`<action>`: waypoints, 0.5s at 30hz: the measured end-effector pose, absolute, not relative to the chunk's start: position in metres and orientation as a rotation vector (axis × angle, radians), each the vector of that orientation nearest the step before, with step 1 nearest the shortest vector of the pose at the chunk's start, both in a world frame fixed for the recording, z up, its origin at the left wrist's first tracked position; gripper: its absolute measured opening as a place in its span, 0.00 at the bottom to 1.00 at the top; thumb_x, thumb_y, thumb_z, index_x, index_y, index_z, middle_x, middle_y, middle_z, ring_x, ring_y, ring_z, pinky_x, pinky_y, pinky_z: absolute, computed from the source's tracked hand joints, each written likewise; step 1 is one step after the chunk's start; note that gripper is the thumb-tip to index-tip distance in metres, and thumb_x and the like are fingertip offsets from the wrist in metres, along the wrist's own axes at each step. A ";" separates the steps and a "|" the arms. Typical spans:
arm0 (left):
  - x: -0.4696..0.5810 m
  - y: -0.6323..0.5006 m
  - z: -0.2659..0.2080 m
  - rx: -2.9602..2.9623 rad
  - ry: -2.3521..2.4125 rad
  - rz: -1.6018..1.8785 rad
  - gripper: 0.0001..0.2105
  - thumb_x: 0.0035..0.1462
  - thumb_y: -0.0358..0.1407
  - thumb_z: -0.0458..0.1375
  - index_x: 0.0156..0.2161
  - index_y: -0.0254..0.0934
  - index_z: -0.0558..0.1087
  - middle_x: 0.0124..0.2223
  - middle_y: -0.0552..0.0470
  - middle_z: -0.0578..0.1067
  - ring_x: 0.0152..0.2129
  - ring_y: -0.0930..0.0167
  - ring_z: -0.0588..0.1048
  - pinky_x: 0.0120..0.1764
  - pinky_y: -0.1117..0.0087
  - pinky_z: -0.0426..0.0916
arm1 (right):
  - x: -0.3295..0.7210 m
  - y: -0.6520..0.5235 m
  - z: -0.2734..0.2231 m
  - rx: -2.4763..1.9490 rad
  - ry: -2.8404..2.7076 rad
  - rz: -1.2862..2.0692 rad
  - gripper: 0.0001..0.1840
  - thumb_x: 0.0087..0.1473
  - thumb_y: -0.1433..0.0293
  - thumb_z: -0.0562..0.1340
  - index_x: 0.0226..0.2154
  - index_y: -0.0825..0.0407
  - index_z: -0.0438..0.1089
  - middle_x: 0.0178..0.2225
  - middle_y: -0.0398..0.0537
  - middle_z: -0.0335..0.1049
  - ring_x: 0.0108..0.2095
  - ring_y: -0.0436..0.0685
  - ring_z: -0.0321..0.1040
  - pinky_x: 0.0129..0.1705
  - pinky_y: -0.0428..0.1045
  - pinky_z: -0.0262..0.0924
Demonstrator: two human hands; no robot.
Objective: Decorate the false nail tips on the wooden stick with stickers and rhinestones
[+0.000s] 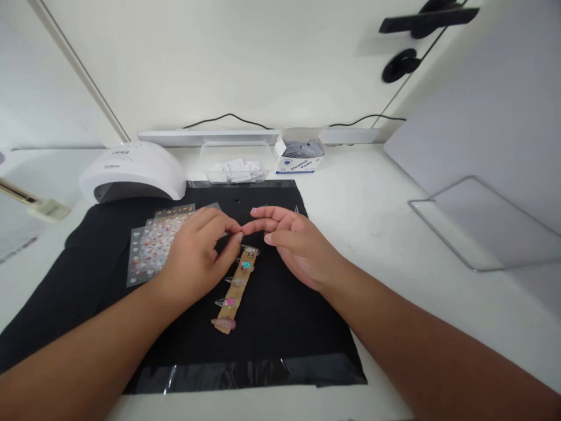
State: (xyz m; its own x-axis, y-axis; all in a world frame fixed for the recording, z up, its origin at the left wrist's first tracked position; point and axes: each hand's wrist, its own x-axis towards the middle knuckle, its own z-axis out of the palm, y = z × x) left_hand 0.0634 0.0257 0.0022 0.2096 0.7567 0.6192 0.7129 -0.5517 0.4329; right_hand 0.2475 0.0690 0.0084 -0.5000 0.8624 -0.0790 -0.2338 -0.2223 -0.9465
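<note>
My left hand (199, 245) is closed in a pinch, its thumb and forefinger meeting at the tip of one finger of my right hand (295, 240). Whether a small piece sits between them is hidden. The right hand's fingers are stretched out and apart, with something small and shiny on one fingertip. Just below the hands, a tan strip (239, 287) lies on the black mat (280, 321). Several false nails stick out across it, among them one with a blue gem (246, 265), one with a pink flower (229, 302) and a pinkish one (224, 323) at the near end.
Nail sticker sheets (146, 251) lie partly under my left hand. Behind stand a white nail lamp (135, 166), a clear tray (205, 161) with white packets and an alcohol pad box (300, 158). A metal wire frame (473, 270) is at right, a brush-like tool (48, 209) at left.
</note>
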 end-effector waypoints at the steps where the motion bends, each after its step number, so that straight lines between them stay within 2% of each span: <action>1: 0.064 0.025 0.002 2.357 1.473 1.265 0.05 0.61 0.28 0.55 0.33 0.39 0.69 0.32 0.52 0.74 0.32 0.67 0.72 0.36 0.65 0.66 | 0.248 0.069 0.008 -0.818 -1.257 1.814 0.20 0.38 0.77 0.62 0.39 0.50 0.71 0.34 0.42 0.80 0.41 0.55 0.73 0.53 0.55 0.57; 10: 0.065 0.028 0.002 2.215 1.511 1.098 0.05 0.63 0.30 0.51 0.33 0.39 0.65 0.31 0.53 0.70 0.30 0.69 0.70 0.33 0.67 0.64 | 0.250 0.070 0.010 -0.815 -1.329 1.794 0.21 0.39 0.76 0.61 0.40 0.50 0.69 0.35 0.43 0.80 0.43 0.55 0.73 0.54 0.56 0.56; 15: 0.062 0.030 0.002 2.231 1.464 0.982 0.05 0.61 0.28 0.51 0.33 0.39 0.65 0.31 0.53 0.71 0.31 0.67 0.69 0.35 0.65 0.64 | 0.252 0.067 0.013 -0.929 -1.571 1.569 0.22 0.43 0.76 0.59 0.44 0.50 0.66 0.40 0.46 0.79 0.41 0.57 0.73 0.48 0.56 0.59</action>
